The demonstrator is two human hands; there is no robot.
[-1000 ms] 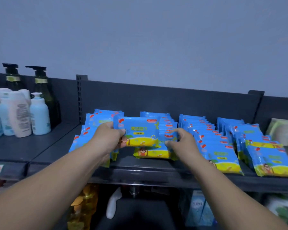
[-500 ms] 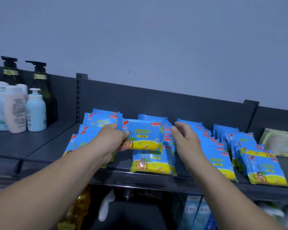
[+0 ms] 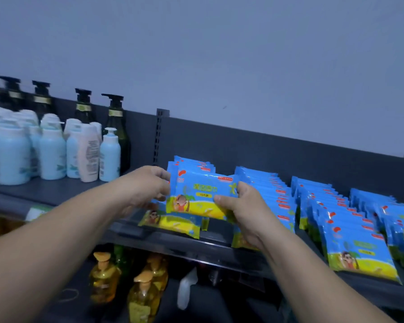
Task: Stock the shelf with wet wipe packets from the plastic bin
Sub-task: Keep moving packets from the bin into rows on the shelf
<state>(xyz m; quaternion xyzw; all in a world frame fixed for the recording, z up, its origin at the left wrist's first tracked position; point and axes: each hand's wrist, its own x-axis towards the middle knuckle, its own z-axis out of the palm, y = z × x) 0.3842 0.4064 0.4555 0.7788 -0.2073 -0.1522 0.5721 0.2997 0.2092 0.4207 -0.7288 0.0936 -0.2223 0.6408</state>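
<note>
A blue and yellow wet wipe packet (image 3: 203,197) is held upright above the front of the dark shelf (image 3: 163,238). My left hand (image 3: 145,190) pinches its left edge and my right hand (image 3: 240,206) grips its right edge. Under it, another packet (image 3: 173,222) lies flat at the shelf front, with more packets (image 3: 191,163) standing behind. Several rows of the same packets (image 3: 278,197) fill the shelf to the right. The plastic bin is out of view.
Pale blue and white lotion bottles (image 3: 56,152) and dark pump bottles (image 3: 114,117) stand on the shelf section to the left. Yellow pump bottles (image 3: 145,292) sit on the lower shelf. A grey wall rises behind the shelf back panel (image 3: 243,148).
My right hand has come in and taken the packet's right edge; before, only the left hand held it. The camera has turned left, showing more bottles.
</note>
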